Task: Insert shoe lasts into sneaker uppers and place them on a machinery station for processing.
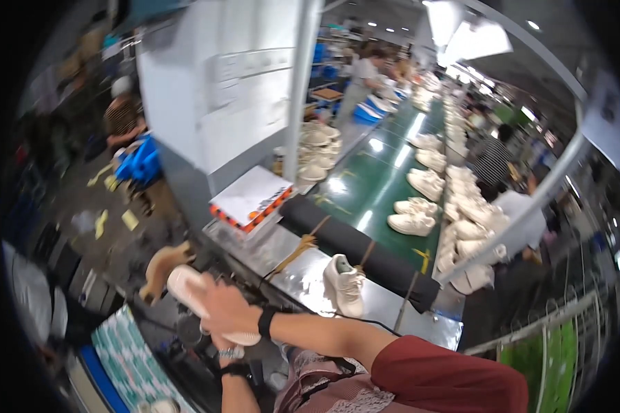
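Note:
A cream shoe [186, 289], its pale sole turned up, is held at the lower left. My right hand [231, 306], with a black band at its wrist, lies over the middle of the shoe, fingers closed on it and blurred by motion. Below it my left hand [219, 340], with a watch and a dark band at the wrist, is mostly covered by the right hand and the shoe, so its fingers are hidden. Just past the toe is a tan, curved, fuzzy-looking piece [164, 270]. A white lace-up sneaker [346, 286] stands on the metal bench [310, 279] to the right.
A green conveyor belt [372, 186] runs away ahead, bearing pairs of cream sneakers [413, 219]. A black roller [358, 251] crosses its near end. A white box [251, 193] sits on the bench corner beside a pale cabinet [234, 96]. Several people work farther off.

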Available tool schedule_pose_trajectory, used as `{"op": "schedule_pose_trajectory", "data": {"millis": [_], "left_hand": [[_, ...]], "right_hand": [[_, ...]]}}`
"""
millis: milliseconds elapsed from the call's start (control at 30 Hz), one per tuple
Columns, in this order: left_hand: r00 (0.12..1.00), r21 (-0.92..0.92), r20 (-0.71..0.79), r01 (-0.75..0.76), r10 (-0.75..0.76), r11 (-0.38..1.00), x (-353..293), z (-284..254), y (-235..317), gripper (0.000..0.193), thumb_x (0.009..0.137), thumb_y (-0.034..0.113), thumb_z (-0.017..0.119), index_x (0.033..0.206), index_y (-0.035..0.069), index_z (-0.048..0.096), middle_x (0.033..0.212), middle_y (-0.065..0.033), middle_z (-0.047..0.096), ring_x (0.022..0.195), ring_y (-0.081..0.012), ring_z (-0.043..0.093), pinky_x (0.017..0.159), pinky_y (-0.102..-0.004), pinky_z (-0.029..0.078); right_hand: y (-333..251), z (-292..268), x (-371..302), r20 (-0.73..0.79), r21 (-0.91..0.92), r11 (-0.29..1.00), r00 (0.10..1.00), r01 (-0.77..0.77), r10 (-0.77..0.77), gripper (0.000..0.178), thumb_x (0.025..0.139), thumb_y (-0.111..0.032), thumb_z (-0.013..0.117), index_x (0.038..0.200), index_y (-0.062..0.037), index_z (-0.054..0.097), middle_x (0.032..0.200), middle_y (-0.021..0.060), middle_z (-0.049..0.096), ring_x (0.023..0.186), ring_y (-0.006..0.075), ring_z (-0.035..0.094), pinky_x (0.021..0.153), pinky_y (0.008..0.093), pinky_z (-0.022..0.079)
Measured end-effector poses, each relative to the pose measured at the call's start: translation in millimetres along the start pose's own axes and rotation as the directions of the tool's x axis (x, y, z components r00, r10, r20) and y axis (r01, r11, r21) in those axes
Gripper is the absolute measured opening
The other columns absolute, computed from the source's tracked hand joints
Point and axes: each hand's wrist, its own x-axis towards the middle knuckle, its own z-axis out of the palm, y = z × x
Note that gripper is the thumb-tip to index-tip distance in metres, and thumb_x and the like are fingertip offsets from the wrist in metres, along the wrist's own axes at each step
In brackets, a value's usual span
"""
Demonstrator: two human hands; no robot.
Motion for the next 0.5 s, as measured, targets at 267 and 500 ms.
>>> {"op": "schedule_pose_trajectory", "data": {"millis": [267, 500], "left_hand": [[0.749, 0.408, -0.627, 0.081, 0.215, 0.909, -88.5, -32.0, -4.2, 0.057, 0.099, 0.044, 0.047, 0.144, 0.009, 0.046, 0.138, -0.0108, 0.056, 0.128, -0.0280, 0.054, 0.106, -0.0504, 0.045], [0.962, 0.137, -0.217, -0.139, 0.167, 0.981, -75.8, 45.8, 3.4, 0.078, 0.093, 0.074, 0.040, 0.148, 0.019, 0.042, 0.146, -0.0068, 0.050, 0.129, -0.0302, 0.053, 0.100, -0.0504, 0.049]], "right_hand": [[-0.1, 9.8, -18.5, -0.118, -0.001, 0.993, 0.986, 0.115, -0.114, 0.086, 0.071, -0.021, 0.071, 0.148, -0.0040, 0.035, 0.121, 0.0280, 0.042, 0.088, 0.0429, 0.058, 0.068, 0.0469, 0.051], [-21.8, 6.2, -28.0, -0.148, 0.050, 0.992, 0.983, 0.120, -0.111, 0.088, 0.076, -0.023, 0.071, 0.153, -0.0090, 0.031, 0.137, 0.0290, 0.036, 0.099, 0.0438, 0.058, 0.081, 0.0471, 0.052]]}}
